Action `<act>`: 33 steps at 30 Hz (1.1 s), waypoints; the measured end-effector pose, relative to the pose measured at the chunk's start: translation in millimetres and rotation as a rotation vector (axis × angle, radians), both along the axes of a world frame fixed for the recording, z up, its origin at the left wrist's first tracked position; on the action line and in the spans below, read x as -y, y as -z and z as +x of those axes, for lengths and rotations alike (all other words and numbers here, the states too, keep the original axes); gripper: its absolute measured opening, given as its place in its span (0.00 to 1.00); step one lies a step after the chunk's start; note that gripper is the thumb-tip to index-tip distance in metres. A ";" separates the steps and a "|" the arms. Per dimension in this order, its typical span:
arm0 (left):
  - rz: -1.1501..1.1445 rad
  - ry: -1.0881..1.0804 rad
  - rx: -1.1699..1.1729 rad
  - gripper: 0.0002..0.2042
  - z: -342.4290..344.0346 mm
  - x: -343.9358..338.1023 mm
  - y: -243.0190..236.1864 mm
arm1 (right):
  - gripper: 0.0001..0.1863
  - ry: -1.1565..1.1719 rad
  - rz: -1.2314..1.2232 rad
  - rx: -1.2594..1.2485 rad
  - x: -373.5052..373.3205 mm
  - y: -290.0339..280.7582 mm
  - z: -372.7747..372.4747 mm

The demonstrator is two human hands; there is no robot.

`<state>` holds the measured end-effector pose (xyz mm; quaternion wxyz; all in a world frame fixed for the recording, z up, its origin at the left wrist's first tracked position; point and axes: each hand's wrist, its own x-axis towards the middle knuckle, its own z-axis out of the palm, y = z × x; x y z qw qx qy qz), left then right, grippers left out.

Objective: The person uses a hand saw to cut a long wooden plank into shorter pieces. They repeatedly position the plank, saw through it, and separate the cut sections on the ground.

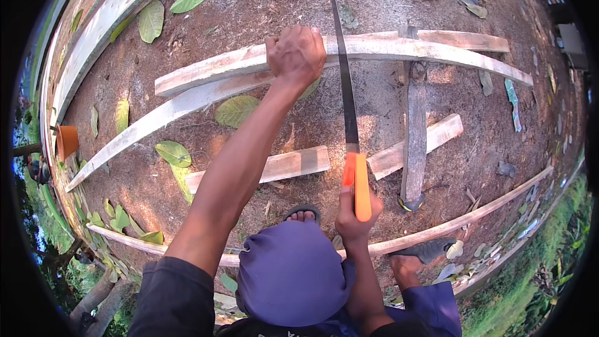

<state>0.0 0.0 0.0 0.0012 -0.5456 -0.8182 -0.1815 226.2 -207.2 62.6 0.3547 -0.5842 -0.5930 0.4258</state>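
My left hand (296, 55) is closed over a long pale wooden beam (215, 68), which lies across the ground ahead of me. In my right hand (359, 215) is the orange handle of a handsaw (347, 97), with its long dark blade pointing away from me. The blade crosses the beam just right of my left hand; whether its teeth touch the wood I cannot tell. Under the beam's right part runs a weathered grey timber (413, 131). A second pale board (140, 118) slants out from beneath the beam toward the lower left.
Two short wood pieces, a left one (296, 163) and a right one (415, 146), lie nearer me. A thin wooden strip (462, 218) crosses near my feet. My knee (296, 274) rises in front. Large leaves (237, 111) litter the dirt; an orange pot (67, 142) stands far left.
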 end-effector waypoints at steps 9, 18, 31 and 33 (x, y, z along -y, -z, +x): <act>0.138 0.103 -0.072 0.16 11.0 -24.5 0.1 | 0.11 0.132 0.040 -0.241 -173.0 7.0 -77.1; 0.017 0.030 -0.061 0.17 10.0 -5.6 5.6 | 0.07 0.094 0.048 -0.172 -58.3 12.6 -30.3; 0.098 0.039 -0.043 0.19 5.4 -12.2 5.3 | 0.07 0.082 0.053 -0.179 -22.5 9.2 -13.8; 0.108 0.069 -0.074 0.19 11.7 -20.8 1.9 | 0.06 0.150 0.095 -0.306 -98.2 18.1 -48.6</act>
